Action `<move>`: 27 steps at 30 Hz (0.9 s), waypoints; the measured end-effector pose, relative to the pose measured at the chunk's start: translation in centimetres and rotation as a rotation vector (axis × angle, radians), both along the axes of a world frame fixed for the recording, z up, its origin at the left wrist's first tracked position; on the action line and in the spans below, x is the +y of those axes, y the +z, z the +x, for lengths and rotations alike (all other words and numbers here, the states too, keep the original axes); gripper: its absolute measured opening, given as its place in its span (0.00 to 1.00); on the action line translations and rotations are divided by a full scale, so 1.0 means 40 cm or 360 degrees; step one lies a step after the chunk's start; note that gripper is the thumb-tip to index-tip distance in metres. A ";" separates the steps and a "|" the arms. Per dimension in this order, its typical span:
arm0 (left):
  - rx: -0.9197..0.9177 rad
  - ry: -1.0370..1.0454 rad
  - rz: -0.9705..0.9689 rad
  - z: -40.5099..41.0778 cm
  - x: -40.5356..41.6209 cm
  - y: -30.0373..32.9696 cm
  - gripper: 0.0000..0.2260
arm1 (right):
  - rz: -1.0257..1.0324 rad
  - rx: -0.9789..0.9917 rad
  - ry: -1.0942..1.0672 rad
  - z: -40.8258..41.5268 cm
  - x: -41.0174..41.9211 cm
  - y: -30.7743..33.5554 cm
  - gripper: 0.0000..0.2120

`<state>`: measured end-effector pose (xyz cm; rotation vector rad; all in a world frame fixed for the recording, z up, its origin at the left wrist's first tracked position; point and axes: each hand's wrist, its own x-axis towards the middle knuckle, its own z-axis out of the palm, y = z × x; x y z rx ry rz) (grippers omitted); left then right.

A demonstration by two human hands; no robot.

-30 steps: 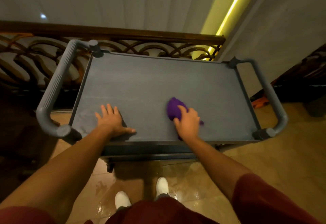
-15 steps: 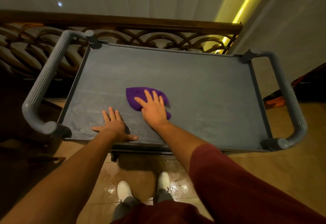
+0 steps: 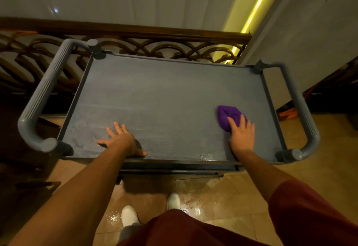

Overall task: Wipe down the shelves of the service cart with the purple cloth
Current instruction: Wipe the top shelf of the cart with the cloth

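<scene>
Purple cloth (image 3: 228,116): bunched under right hand (image 3: 241,136), flat grip, near-right of top shelf (image 3: 164,94); left hand (image 3: 121,140) splayed, bracing

Service cart (image 3: 174,98): grey-blue, rectangular top shelf with low raised rim, seen from above, long side toward the viewer. Ribbed grey tubular handle at each short end, curving down into round corner posts. Shelf surface matte, faint streaks across it, a slight sheen near the front edge. Edge of a lower shelf just visible beneath the front rim; its surface is hidden

Purple cloth (image 3: 226,117): small, bunched into a rounded wad, lying on the top shelf toward the right end, nearer the front edge than the back. Its near part is covered by fingers pressed on it
</scene>
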<state>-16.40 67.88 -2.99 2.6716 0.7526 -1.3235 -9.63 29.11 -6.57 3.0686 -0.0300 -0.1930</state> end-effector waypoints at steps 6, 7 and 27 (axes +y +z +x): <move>-0.0283 -0.0136 -0.0104 0.011 -0.031 -0.025 0.60 | 0.0487 0.0064 0.0004 0.036 -0.090 0.049 0.30; -0.0357 -0.0200 -0.0144 0.014 -0.041 -0.033 0.59 | 0.0542 0.0082 0.0040 0.046 -0.095 0.055 0.32; -0.0336 -0.0564 -0.0101 0.035 -0.198 -0.096 0.62 | 0.1246 -0.0251 -0.0177 -0.058 0.052 -0.003 0.24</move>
